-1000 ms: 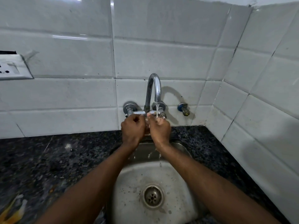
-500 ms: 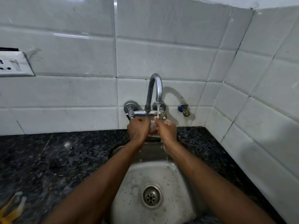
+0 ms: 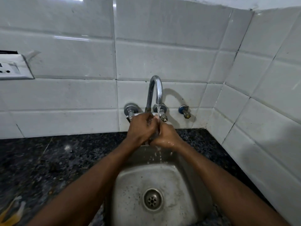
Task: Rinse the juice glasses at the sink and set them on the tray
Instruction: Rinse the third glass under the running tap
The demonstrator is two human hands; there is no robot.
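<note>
White tiled walls (image 3: 162, 59) meet in a corner at the right and fill the upper half of the view, with a white socket plate (image 3: 14, 69) at the far left edge. Below them runs a dark speckled stone counter (image 3: 57, 160), and set into it is a square steel sink (image 3: 184, 180) with a round drain (image 3: 152, 199) in its floor. A curved chrome tap (image 3: 155, 90) rises from the wall above the sink's back edge, with a small blue-collared valve (image 3: 184, 110) fixed to the tile to its right. A thin stream of water (image 3: 158, 110) falls from the spout onto the hands, and drops scatter below them against the back wall of the sink. Both bare forearms reach in from the bottom of the frame and meet under the spout. The left hand (image 3: 140, 129) is curled shut, fingers folded toward the right hand (image 3: 167, 136), which is also closed and wet, the two pressed together. A sliver of something pale and clear shows between them, but too little to tell whether it is a juice glass, so what they grip cannot be told.
</note>
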